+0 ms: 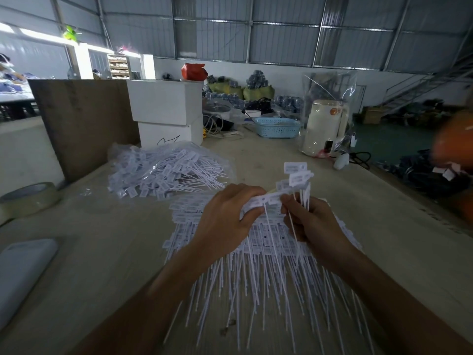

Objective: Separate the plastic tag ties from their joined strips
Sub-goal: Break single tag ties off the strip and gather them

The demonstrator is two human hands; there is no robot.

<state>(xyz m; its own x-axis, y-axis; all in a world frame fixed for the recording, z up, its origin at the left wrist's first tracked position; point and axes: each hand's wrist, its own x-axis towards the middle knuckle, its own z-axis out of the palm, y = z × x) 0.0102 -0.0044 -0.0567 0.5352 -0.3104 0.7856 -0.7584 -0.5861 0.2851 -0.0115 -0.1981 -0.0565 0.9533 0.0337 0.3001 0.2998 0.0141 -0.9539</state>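
Plastic tag ties lay heaped on the table [358, 201], joined strips [256, 252] under both hands. Left hand [225, 216] and right hand [314, 224] each pinched one raised strip [271, 198]; a short twist near the joint should snap ties cleanly.

Both bare forearms reach forward from the lower edge of the view and converge toward the middle. The left hand [225, 221] shows its back to the camera, fingers [245, 192] curled forward and thumb underneath, pinching a strip [258, 201]. The right hand [313, 224] sits just beside it, fingers curled inward, gripping the same strip's other end. The hands nearly touch.
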